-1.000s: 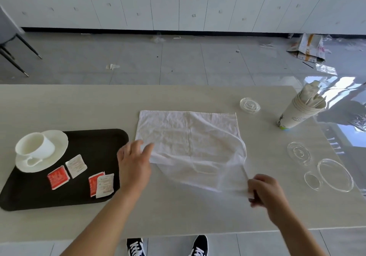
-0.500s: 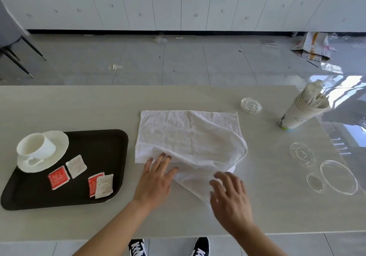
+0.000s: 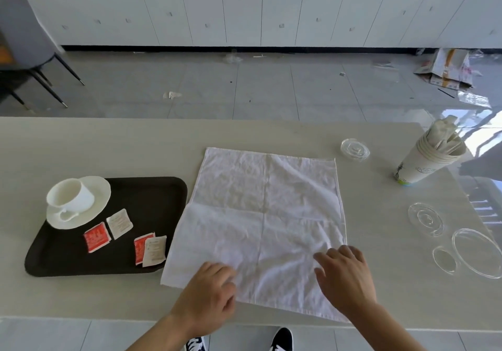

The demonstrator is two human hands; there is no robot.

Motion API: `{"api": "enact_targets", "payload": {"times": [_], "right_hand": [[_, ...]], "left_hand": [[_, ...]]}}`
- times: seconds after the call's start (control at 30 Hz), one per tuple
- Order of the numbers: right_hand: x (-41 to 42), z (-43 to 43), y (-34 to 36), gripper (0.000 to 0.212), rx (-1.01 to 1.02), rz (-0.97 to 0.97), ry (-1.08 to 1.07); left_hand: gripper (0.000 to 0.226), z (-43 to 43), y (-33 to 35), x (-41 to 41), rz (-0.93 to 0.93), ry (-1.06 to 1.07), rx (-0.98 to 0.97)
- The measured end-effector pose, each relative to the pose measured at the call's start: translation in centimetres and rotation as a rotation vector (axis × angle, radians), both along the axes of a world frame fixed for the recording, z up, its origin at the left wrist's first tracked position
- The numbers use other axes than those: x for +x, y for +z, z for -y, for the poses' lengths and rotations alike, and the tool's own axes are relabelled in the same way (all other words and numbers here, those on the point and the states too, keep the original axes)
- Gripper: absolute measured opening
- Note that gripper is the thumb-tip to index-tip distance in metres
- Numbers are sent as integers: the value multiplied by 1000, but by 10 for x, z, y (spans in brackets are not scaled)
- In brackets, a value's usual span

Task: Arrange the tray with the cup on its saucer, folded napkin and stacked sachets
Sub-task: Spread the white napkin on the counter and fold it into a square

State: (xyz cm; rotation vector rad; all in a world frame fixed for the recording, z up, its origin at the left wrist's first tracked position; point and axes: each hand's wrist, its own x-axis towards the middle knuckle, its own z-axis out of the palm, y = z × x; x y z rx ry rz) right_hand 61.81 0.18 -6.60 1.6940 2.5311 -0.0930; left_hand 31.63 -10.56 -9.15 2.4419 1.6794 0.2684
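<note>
A white cloth napkin (image 3: pixel 266 214) lies spread flat on the table, right of a black tray (image 3: pixel 152 201). On the tray's far left corner a white cup (image 3: pixel 71 196) stands on its white saucer (image 3: pixel 101 191). Several sachets lie loose on the tray: a red one (image 3: pixel 95 237), a white one (image 3: pixel 119 223), and a red and white pair (image 3: pixel 151 250) overlapping. My left hand (image 3: pixel 209 296) rests on the napkin's near edge with fingers curled. My right hand (image 3: pixel 345 277) lies flat on the napkin's near right part, fingers spread.
A stack of paper cups (image 3: pixel 426 160) with wrapped items inside stands at the far right. Clear plastic lids (image 3: pixel 354 148), (image 3: pixel 426 218), (image 3: pixel 445 259) and a glass dish (image 3: pixel 478 253) lie along the right side. The table's near edge is just below my hands.
The napkin's near half, lifted and folded back before, now lies flat and fully spread. Both hands moved toward the near edge and rest on the cloth.
</note>
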Motion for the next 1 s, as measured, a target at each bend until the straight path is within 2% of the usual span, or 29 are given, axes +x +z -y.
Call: {"api": "enact_targets", "payload": {"times": [0.1,0.17,0.2,0.27,0.4,0.6,0.7,0.77,0.87,1.0], "right_hand": [[3,-1,-9,31,12,-138,44],[7,1,-19,53,-39,-154,133],[12,2,-24,57,-53,-125,178],[29,0,-33,58,-83,-95,199],[63,-12,-32,55,-140,-99,118],[37,-2,-34,61,-165,-134,136],[33,4,-33,58,-164,-190,98],[40,9,-26,52,-120,-269,95],[58,15,-19,32,-16,-377,128],[79,24,-20,23,18,-376,187]], "left_hand": [[4,1,4,-6,28,147,44],[33,-1,5,-11,-102,283,-12],[46,-1,5,-11,-163,326,-58],[61,4,0,-6,-203,321,-140],[69,15,-12,16,-193,251,-217],[57,-2,-3,14,-87,442,-209],[49,-8,4,7,-48,450,-182],[43,-1,5,2,18,423,-155],[33,18,2,-12,69,344,-165],[24,34,3,-26,58,311,-174]]}}
